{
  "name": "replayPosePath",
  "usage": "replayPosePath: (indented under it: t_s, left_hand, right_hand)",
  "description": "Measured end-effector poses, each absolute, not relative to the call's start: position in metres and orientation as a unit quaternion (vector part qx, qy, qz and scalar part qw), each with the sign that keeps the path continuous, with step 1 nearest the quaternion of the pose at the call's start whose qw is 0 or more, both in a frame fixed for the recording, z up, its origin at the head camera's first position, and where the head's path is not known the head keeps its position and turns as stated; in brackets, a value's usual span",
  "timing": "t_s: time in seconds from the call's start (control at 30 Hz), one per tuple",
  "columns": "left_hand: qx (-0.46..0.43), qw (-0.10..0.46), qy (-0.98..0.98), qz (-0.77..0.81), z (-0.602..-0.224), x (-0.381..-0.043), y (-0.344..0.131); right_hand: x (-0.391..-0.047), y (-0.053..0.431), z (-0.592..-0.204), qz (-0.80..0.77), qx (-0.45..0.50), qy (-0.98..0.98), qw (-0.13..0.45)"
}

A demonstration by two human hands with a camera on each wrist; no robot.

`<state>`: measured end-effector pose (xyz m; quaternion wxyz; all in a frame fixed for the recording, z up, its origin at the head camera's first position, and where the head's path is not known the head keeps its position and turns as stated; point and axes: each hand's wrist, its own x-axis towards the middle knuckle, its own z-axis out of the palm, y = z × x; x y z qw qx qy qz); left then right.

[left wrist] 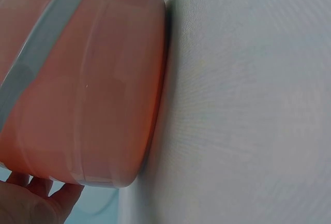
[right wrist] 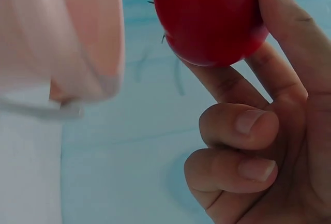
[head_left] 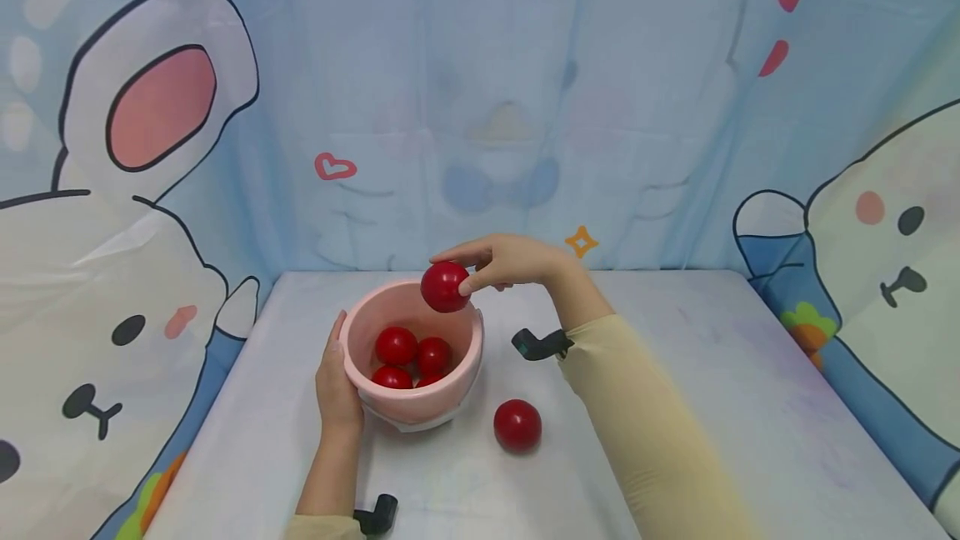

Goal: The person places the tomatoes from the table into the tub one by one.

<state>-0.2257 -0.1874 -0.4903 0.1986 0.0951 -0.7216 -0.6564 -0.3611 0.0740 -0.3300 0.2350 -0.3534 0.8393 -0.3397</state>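
Note:
A red tomato (head_left: 445, 287) is pinched between the thumb and fingers of my right hand (head_left: 506, 261), over the back right part of the pink bucket's (head_left: 420, 411) opening. Thin sepal tips poke out from the side of this tomato in the right wrist view, where two other fingers curl below it. Several red tomatoes (head_left: 396, 346) lie in the bottom of the bucket. My left hand (head_left: 337, 382) rests along the bucket's left side, its fingers extended against the wall. In the left wrist view its fingertips touch the wall near the base.
One more tomato (head_left: 517, 426) lies on the white tabletop (head_left: 592, 457), to the right of the bucket. A pale handle (left wrist: 44, 38) hangs down the bucket's near side. Behind the table hangs a blue curtain (head_left: 480, 107) printed with cartoon animals.

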Motion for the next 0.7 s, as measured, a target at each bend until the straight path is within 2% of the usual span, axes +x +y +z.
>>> replayPosePath:
  t_s: [0.7]
  left_hand:
    - [0.084,0.207,-0.731,-0.644,-0.493,-0.223,-0.183]
  right_hand:
    - [-0.358,-0.016,-0.348,-0.251,-0.4,0.806,0.357]
